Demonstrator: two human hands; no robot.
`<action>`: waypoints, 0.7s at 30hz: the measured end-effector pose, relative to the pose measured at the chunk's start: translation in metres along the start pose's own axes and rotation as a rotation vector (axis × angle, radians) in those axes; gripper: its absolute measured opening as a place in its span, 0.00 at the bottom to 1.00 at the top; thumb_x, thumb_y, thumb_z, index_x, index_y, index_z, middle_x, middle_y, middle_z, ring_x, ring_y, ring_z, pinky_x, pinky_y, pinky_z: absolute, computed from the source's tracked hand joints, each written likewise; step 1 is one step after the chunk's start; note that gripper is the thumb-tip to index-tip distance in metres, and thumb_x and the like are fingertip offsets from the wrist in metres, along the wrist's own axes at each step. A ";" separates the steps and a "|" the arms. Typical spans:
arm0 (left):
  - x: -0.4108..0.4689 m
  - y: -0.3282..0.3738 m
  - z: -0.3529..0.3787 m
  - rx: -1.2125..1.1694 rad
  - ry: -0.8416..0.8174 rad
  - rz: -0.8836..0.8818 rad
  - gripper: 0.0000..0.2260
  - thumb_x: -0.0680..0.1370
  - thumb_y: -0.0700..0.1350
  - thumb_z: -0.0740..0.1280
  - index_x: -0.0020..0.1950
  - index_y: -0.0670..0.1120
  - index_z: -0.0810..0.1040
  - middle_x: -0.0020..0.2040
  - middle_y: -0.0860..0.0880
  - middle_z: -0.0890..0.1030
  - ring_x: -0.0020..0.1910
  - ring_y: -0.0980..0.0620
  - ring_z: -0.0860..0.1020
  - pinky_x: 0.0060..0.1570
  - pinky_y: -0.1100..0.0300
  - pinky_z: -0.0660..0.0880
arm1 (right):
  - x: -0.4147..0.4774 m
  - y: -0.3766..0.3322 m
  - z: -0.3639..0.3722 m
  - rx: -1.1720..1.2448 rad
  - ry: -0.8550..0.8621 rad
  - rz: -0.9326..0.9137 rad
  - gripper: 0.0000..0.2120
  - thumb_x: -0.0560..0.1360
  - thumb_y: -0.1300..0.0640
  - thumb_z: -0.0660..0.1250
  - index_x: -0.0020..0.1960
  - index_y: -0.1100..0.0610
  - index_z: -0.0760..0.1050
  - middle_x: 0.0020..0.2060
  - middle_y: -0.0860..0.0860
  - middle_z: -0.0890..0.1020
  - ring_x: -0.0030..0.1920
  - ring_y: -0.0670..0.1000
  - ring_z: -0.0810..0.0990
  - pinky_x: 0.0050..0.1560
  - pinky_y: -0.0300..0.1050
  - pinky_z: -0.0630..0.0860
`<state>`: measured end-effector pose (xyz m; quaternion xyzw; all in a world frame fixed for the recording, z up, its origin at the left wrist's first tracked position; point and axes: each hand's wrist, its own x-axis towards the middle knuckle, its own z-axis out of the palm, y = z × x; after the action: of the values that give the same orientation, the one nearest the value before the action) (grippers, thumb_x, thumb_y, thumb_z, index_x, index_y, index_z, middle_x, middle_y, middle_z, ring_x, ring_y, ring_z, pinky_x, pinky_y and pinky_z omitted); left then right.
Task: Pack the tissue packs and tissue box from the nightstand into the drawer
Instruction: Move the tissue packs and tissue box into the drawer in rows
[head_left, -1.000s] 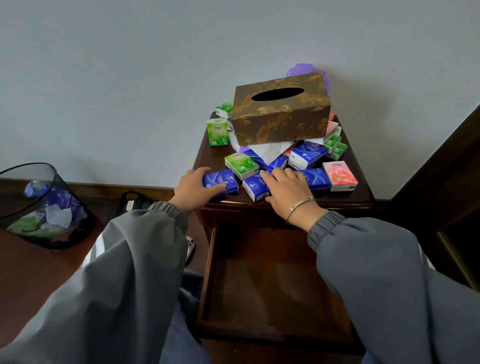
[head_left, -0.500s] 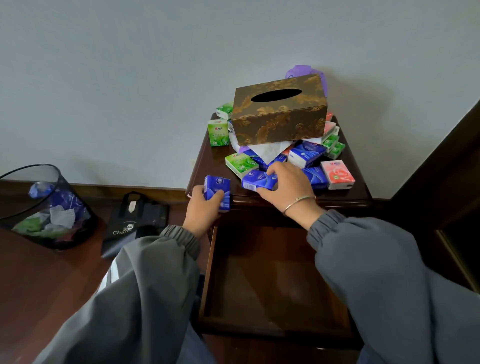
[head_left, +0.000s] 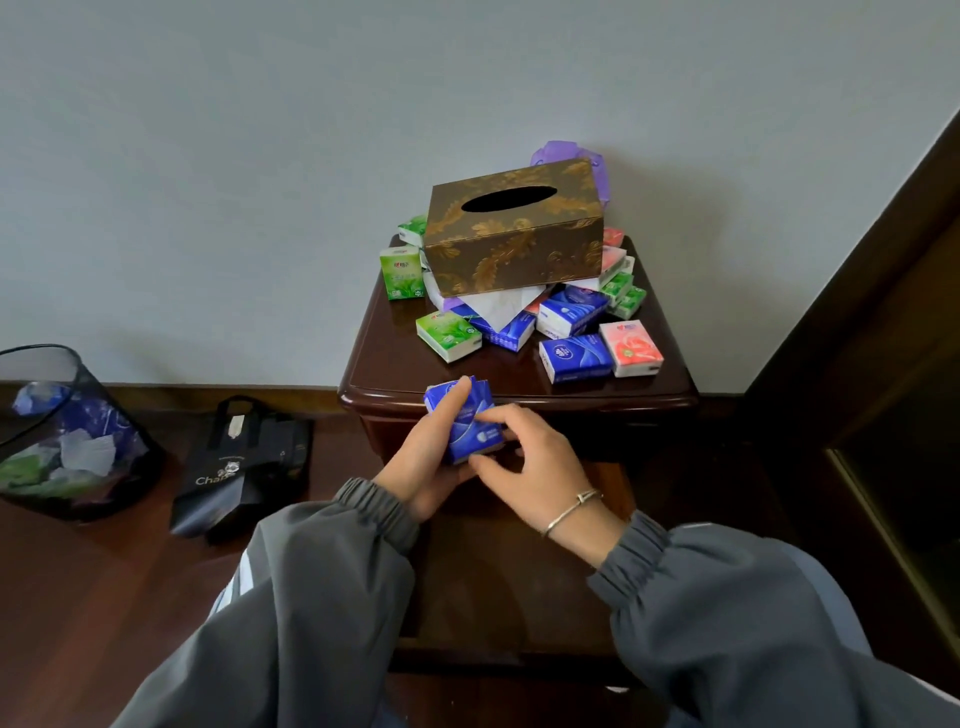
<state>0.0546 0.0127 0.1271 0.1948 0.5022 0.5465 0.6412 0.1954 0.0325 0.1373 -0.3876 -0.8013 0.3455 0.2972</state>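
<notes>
Two blue tissue packs (head_left: 467, 421) are pressed together in front of the nightstand's front edge, above the open drawer (head_left: 498, 582). My left hand (head_left: 421, 467) grips them from the left, its fingers curled up over the top. My right hand (head_left: 524, 462) pinches the same stack from the right. On the dark wooden nightstand (head_left: 384, 369) a brown and gold tissue box (head_left: 514, 234) sits on a heap of packs. Green packs (head_left: 400, 273), blue packs (head_left: 574, 358) and a pink pack (head_left: 631, 348) lie around it.
A black mesh waste bin (head_left: 67, 436) with crumpled tissues stands on the floor at the left. A black tote bag (head_left: 244, 467) lies between the bin and the nightstand. Dark wooden furniture (head_left: 857, 364) rises close on the right. A purple thing (head_left: 556, 150) shows behind the tissue box.
Each hand has lifted a blue pack off the nightstand's front edge and pulled it back. The two packs have come together into one stack held over the drawer.
</notes>
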 end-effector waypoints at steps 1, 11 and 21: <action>0.001 -0.001 -0.001 0.015 0.025 0.011 0.20 0.74 0.59 0.68 0.58 0.46 0.81 0.52 0.45 0.85 0.48 0.51 0.84 0.44 0.57 0.81 | -0.004 0.001 -0.002 0.046 -0.037 -0.002 0.19 0.70 0.60 0.70 0.60 0.54 0.75 0.56 0.48 0.79 0.55 0.45 0.78 0.53 0.25 0.69; 0.012 0.024 -0.022 0.074 0.269 0.164 0.15 0.75 0.55 0.69 0.56 0.46 0.78 0.40 0.50 0.86 0.34 0.55 0.83 0.30 0.63 0.77 | 0.035 0.058 -0.085 -0.222 0.317 0.206 0.14 0.73 0.59 0.68 0.58 0.58 0.77 0.56 0.55 0.80 0.57 0.55 0.77 0.56 0.46 0.72; 0.030 0.044 -0.041 0.127 0.453 0.180 0.22 0.75 0.57 0.68 0.62 0.43 0.75 0.46 0.46 0.83 0.40 0.51 0.81 0.49 0.54 0.78 | 0.100 0.066 -0.086 -0.758 -0.015 0.087 0.47 0.64 0.32 0.69 0.75 0.49 0.55 0.74 0.53 0.60 0.73 0.57 0.60 0.68 0.57 0.63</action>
<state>-0.0056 0.0419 0.1324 0.1513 0.6470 0.5984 0.4477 0.2345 0.1731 0.1560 -0.5013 -0.8571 0.0395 0.1120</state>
